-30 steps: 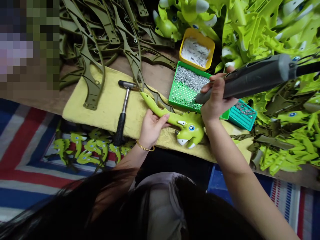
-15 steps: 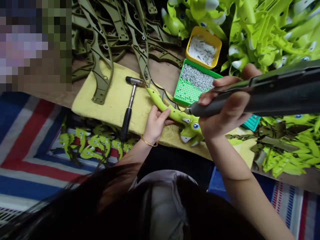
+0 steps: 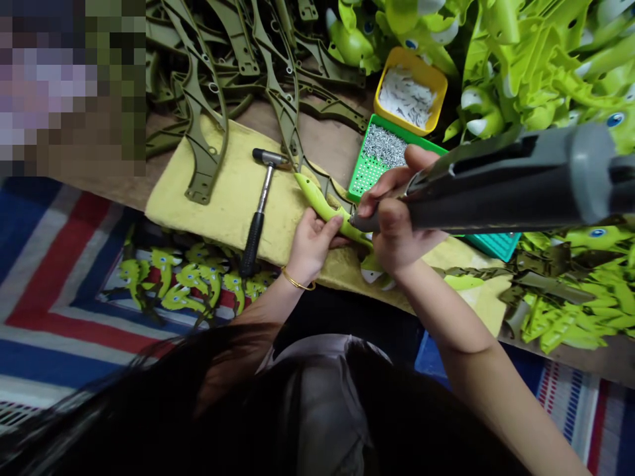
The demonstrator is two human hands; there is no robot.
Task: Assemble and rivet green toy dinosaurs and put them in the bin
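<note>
My left hand [image 3: 313,244] is closed around the neck of a lime-green plastic dinosaur-shaped piece [image 3: 317,197], which lies on a yellow cloth pad [image 3: 228,198]. In my right hand [image 3: 397,218] is a dark grey power screwdriver [image 3: 496,188], its tip down at the green piece beside my left thumb. The piece's head is mostly hidden behind my right hand and wrist. An olive plastic frame [image 3: 285,112] reaches from the back to the piece's narrow end. A hammer [image 3: 261,205] with a black grip lies on the pad, left of my left hand.
Behind my right hand stand a green basket of screws [image 3: 384,147] and a yellow tub of white pieces [image 3: 409,99]. Olive frames pile up at the back left, lime-green parts [image 3: 536,66] at the right. Finished-looking green pieces [image 3: 188,284] lie below the table's left edge.
My right hand has moved left with the screwdriver, whose tip is now closer to my left thumb and covers the piece's head. My left hand keeps its grip.
</note>
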